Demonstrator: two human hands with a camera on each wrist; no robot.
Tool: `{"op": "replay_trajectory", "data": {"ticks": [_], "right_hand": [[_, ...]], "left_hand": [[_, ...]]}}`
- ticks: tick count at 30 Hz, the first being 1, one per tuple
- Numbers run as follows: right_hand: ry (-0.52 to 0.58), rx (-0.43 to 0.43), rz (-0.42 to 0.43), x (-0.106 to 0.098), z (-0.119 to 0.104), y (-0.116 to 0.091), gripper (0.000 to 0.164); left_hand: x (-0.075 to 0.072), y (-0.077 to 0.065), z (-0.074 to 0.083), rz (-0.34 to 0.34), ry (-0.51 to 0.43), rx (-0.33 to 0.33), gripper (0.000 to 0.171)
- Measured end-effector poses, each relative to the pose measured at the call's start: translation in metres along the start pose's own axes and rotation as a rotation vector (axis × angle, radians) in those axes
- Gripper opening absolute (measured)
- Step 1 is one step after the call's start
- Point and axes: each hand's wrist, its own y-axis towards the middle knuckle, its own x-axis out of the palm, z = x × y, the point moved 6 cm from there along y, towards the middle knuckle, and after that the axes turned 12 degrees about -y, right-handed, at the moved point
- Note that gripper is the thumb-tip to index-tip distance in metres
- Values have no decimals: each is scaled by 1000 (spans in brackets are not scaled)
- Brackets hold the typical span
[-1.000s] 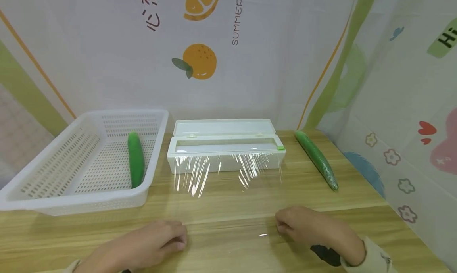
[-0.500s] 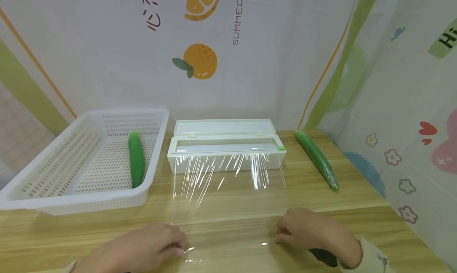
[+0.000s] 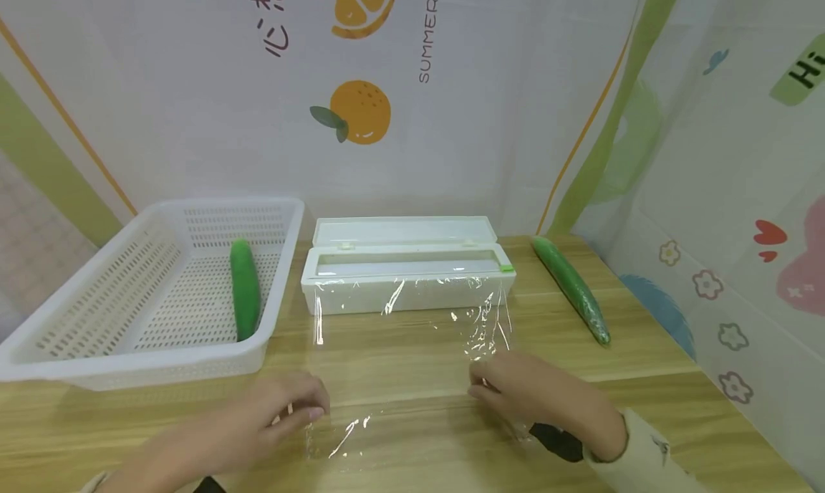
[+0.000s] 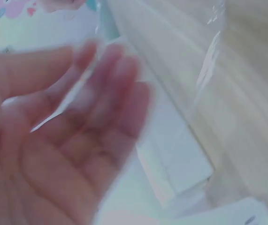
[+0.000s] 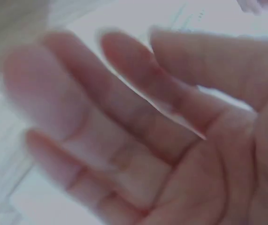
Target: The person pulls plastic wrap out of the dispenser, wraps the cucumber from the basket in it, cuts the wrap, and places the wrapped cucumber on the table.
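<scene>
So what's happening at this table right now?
A person is drawing a sheet of cling film out of an open white dispenser box across a wooden table. The left hand and right hand pinch the sheet's near corners. One cucumber lies in a white basket; another cucumber lies on the table right of the box.

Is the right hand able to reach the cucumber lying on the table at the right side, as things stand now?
Probably yes. The right hand is on the cling film, and only bare table lies between it and the cucumber; nothing blocks the way.
</scene>
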Motion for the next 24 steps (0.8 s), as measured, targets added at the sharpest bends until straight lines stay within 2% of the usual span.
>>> {"op": "replay_trajectory", "data": {"ticks": [3, 5, 6, 7, 9, 11, 14, 17, 19, 21, 24], "right_hand": [[19, -6, 59, -11, -15, 18, 12], [24, -17, 69, -17, -29, 32, 16], [16, -26, 71, -20, -36, 39, 19], [1, -44, 78, -23, -44, 46, 22], [-19, -88, 84, -26, -62, 60, 28], [-59, -146, 104, -30, -80, 72, 34], [-110, -236, 161, -33, -105, 89, 42], [-139, -299, 224, -34, -125, 104, 48], [-125, -312, 240, -33, -135, 113, 52], [-133, -311, 243, -31, -143, 121, 55], [-198, -306, 247, -28, -154, 132, 56]], "left_hand": [[-22, 3, 10, 190, 58, 102, 16], [-40, 4, 16, 321, 143, 117, 23], [-49, 3, 17, 391, 192, 105, 25], [-58, 2, 16, 434, 230, 65, 25], [-76, 0, 8, 498, 291, -25, 24], [-93, -4, -6, 531, 328, -114, 21], [-113, -12, -35, 535, 343, -242, 16], [-126, -21, -65, 478, 319, -373, 24], [-130, -24, -80, 409, 300, -447, 34], [-129, -25, -93, 307, 269, -509, 46], [-123, -21, -103, 169, 220, -551, 58]]}}
